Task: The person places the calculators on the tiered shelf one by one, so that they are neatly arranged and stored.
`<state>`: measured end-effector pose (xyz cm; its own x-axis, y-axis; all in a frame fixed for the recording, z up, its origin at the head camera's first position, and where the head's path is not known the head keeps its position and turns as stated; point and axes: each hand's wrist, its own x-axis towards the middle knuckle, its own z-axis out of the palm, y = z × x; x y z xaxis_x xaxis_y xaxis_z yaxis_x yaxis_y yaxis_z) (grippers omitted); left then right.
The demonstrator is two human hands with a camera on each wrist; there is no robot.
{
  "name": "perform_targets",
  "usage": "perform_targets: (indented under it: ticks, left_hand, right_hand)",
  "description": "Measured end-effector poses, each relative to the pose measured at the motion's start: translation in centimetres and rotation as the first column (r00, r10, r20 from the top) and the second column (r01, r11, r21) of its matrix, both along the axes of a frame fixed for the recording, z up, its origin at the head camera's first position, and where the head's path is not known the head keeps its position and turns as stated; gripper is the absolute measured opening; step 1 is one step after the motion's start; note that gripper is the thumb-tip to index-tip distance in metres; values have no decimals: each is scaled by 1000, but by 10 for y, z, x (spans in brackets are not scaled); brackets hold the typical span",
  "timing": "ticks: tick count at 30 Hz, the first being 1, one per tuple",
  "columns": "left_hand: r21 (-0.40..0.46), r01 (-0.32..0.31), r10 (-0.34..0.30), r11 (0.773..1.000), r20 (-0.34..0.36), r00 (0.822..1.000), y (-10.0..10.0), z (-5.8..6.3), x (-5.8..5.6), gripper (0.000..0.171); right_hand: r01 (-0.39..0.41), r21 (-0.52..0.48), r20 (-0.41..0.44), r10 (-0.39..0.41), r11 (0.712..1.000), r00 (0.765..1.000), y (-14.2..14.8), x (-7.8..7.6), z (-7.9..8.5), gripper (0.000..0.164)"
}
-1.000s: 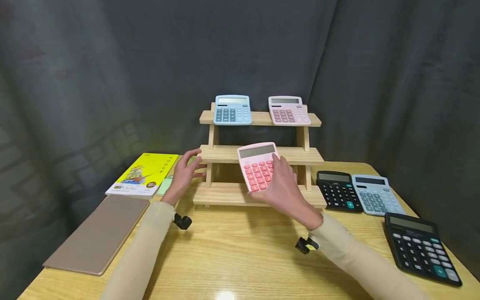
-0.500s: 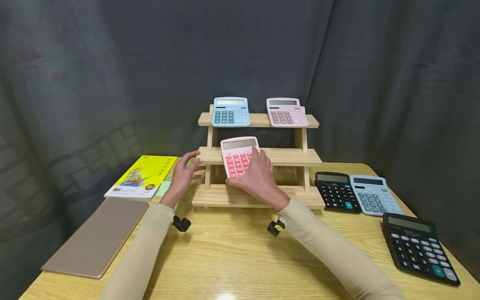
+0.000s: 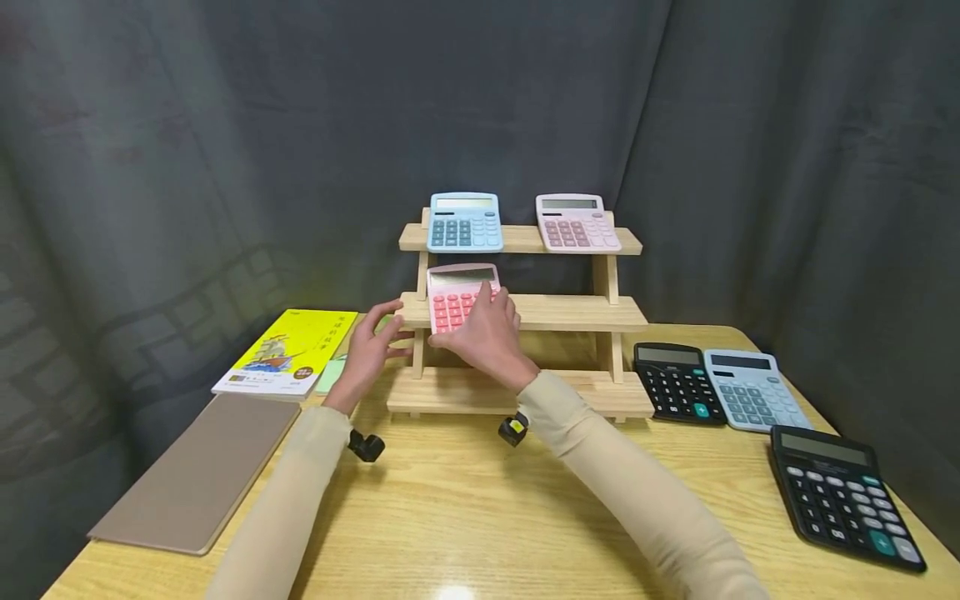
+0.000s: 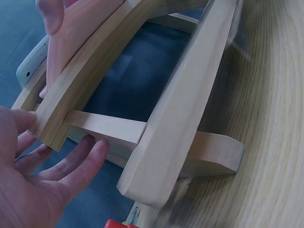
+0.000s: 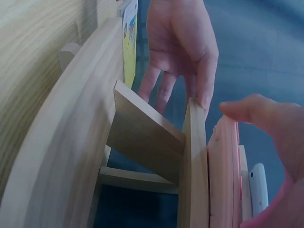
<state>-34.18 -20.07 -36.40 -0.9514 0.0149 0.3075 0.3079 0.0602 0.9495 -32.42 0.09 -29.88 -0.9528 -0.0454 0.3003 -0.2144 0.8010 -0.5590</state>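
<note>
My right hand (image 3: pixel 483 340) holds a pink calculator (image 3: pixel 450 304) with coral keys, thumb at its lower left and fingers over its right side. The calculator leans back on the left part of the middle shelf of a three-tier wooden display stand (image 3: pixel 577 312); its lower edge sits close against the board in the right wrist view. My left hand (image 3: pixel 369 350) grips the left end of that middle shelf. In the left wrist view, the left thumb lies at the shelf's end, with fingers bent under it beside the side support.
A blue calculator (image 3: pixel 465 223) and a pale pink calculator (image 3: pixel 577 223) lean on the top shelf. Right of the stand lie two black calculators, one in front (image 3: pixel 843 496), and a light blue one (image 3: pixel 753 390). A yellow book (image 3: pixel 288 350) and brown notebook (image 3: pixel 198 471) lie left.
My right hand has carried the pink calculator left and slightly up, from mid-stand to the left part of the middle shelf, turning it straighter. The left hand stays at the shelf's end.
</note>
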Motion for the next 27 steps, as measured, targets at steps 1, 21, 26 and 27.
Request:
perform_targets:
  ticks: [1, 21, 26, 27]
  left_hand:
    - [-6, -2, 2, 1000, -3, 1000, 0, 0, 0, 47]
    - [-19, -1, 1, 1000, -11, 1000, 1, 0, -1, 46]
    - [-19, -5, 5, 1000, -16, 1000, 0, 1, 0, 47]
    - [-21, -4, 4, 1000, -16, 1000, 0, 1, -1, 47]
  right_hand:
    - [0, -5, -2, 0, 1000, 1000, -1, -1, 0, 132]
    - [31, -8, -31, -31, 999, 999, -11, -10, -3, 129]
    - [44, 20, -45, -43, 999, 998, -16, -12, -3, 127]
    - [46, 20, -46, -45, 999, 998, -17, -12, -4, 127]
